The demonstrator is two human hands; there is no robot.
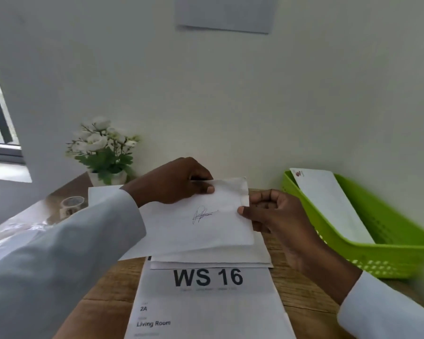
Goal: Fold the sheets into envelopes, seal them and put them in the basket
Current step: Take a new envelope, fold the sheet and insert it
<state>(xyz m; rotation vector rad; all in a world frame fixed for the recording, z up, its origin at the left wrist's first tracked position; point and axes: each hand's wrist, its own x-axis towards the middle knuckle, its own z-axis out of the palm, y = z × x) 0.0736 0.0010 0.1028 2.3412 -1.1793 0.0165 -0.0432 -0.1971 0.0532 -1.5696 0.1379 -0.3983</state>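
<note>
Now folded sheet [201, 216] pinched between left hand [174, 182], right hand [269, 214].

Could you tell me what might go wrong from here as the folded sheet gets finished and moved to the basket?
1. Both hands, left hand and right hand, pinch the folded sheet only at its top and right edges, so the folds could spring open before sealing.
2. The green basket already holds an envelope leaning on its wall; a new one might slide off it.
3. The tape roll sits beyond the left sleeve, an awkward reach.
</note>
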